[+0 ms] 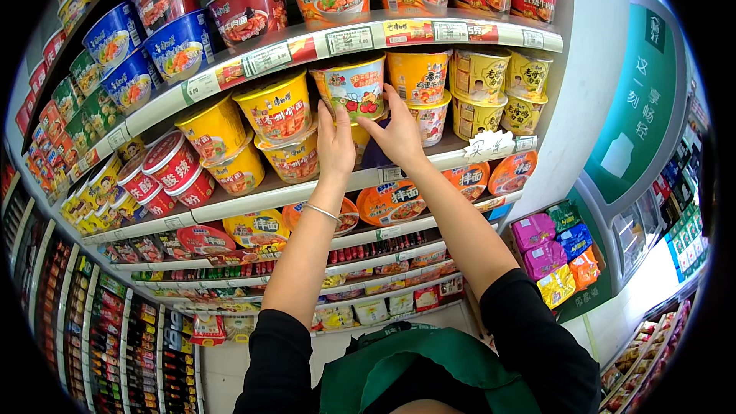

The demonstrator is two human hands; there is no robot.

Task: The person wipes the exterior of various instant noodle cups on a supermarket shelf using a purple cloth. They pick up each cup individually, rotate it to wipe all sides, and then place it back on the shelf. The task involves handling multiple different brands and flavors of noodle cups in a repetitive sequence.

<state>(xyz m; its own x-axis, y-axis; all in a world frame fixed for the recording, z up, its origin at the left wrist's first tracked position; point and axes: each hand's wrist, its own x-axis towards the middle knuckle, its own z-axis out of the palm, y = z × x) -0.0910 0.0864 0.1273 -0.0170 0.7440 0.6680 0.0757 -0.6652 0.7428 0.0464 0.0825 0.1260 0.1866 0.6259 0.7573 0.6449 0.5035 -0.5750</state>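
Note:
Both hands are raised to a shelf of instant noodle tubs. My left hand touches the lower left of a light blue and yellow instant noodle tub, its fingers pointing up. At the tub's lower right, my right hand has its fingers on the side and its thumb near the base. The blue tub stands on top of a yellow tub, partly hidden by the hands. Under my right hand is a dark purple cloth or similar item. Yellow noodle tubs stand to the left, an orange-yellow tub to the right.
The shelf edge above carries price labels and overhangs the tubs. Below, another shelf holds orange noodle bowls. A white handwritten sign sticks out at the right of the shelf edge. Colourful multipacks lie in a box at lower right.

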